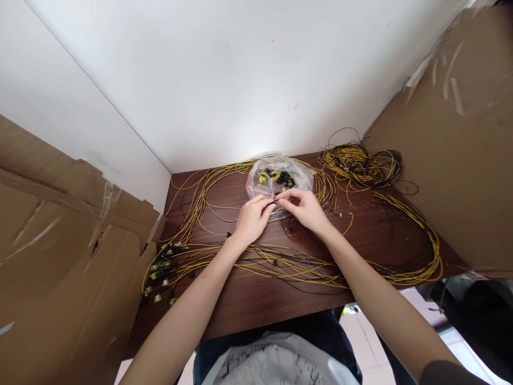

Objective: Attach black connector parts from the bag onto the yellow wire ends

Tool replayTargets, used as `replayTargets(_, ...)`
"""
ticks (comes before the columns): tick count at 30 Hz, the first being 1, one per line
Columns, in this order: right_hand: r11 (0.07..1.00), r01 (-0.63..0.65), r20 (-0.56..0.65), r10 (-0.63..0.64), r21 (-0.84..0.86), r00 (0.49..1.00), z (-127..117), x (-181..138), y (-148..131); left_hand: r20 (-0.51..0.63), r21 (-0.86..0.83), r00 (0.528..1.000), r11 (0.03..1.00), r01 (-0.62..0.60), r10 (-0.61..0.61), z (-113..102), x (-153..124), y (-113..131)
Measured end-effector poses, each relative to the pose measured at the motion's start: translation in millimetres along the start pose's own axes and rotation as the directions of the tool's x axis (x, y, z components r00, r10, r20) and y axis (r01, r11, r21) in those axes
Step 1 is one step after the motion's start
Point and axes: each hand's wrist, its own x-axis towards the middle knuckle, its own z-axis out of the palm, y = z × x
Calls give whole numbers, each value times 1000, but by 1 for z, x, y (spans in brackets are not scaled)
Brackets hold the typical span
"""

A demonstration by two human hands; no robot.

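Observation:
My left hand (255,216) and my right hand (301,207) meet at the middle of the brown table. Both pinch a small black piece (274,202) between thumb and fingertips; its exact kind is too small to make out. Just behind the fingers sits an open clear plastic bag (303,179) holding black and yellow parts (276,176). A thin black wire (285,227) hangs in a loop below my right hand. Long yellow and black wires (296,262) run across the table under my forearms.
Yellow-capped black connectors (162,272) cluster at the table's left end. A tangled coil of yellow and black wire (352,166) lies at the back right. Cardboard sheets (72,267) stand on both sides, with a white wall (240,80) behind. A wire bundle (435,251) curves near the right edge.

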Motion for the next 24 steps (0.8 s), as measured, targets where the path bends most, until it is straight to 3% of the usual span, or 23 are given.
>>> replayTargets(9, 982, -102, 42, 97, 161, 994, 2, -1, -1, 4, 18, 1000, 1000, -9, 9, 0, 0, 1)
replayTargets(16, 993, 76, 12, -75, -88, 997, 0, -2, -8, 2, 17, 1000, 1000, 15, -15, -1, 0, 3)
replayTargets(24, 975, 147, 20, -146, -166, 989, -2, -3, -11, 1, 25, 1000, 1000, 11, -12, -1, 0, 2)
